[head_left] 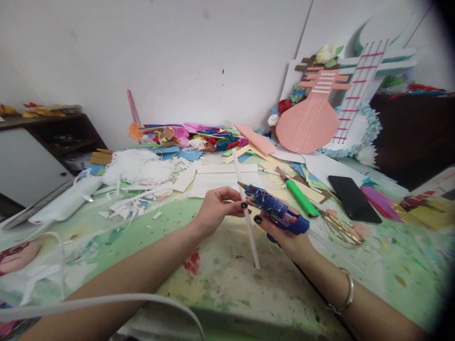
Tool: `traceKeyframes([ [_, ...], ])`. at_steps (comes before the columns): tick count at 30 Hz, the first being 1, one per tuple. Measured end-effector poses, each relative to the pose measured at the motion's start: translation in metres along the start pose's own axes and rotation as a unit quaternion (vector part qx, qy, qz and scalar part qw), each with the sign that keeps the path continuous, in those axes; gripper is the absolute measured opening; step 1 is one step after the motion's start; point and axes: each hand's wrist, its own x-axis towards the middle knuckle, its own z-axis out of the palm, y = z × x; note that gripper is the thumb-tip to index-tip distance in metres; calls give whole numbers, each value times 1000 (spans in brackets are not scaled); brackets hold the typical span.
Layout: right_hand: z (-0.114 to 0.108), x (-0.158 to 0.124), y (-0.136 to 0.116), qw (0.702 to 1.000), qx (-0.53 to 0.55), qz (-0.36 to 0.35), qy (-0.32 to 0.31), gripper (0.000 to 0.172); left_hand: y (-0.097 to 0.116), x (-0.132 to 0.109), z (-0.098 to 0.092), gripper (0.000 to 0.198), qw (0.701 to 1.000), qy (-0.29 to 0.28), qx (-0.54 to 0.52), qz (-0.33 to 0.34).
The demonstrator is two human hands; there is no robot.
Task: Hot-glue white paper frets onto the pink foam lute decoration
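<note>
Between the thumb and fingers of my left hand (221, 208) is a thin white paper strip (250, 232), tilted and nearly upright above the table. My right hand (284, 237) is wrapped round a blue hot glue gun (273, 206) with a small red light lit on its side. The gun's nozzle points left and appears at the strip, just above my left fingertips; whether it touches, I cannot tell. A clear glue stick trails from the gun's rear. Behind the strip, white paper (223, 182) lies flat on the table.
Right of my hands are a green utility knife (301, 196), gold-handled scissors (343, 228) and a black phone (353, 199). Pink paper lute (307, 123) leans at the back right. White string (138, 166) and paper scraps lie left. A white cable (106, 299) crosses in front of my left forearm.
</note>
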Motion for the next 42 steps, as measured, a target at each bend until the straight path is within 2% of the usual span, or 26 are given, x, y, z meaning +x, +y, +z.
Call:
traceKeyframes([
  [5,-1,2,-5,1000,18,10,-12,28,-1,0,-1,28,1000,-17,-5,-2],
  [15,2,-1,-5,998,25,59,29,28,-3,0,0,26,999,-26,-31,-6],
  [24,2,-2,-3,998,16,52,28,29,-2,0,1,29,1000,-24,-11,-11],
  [35,-1,-2,2,999,17,30,27,20,-3,0,1,29,1000,-22,-18,-8],
  [42,3,-2,2,998,34,29,32,21,-2,0,2,31,999,-29,-15,-28],
])
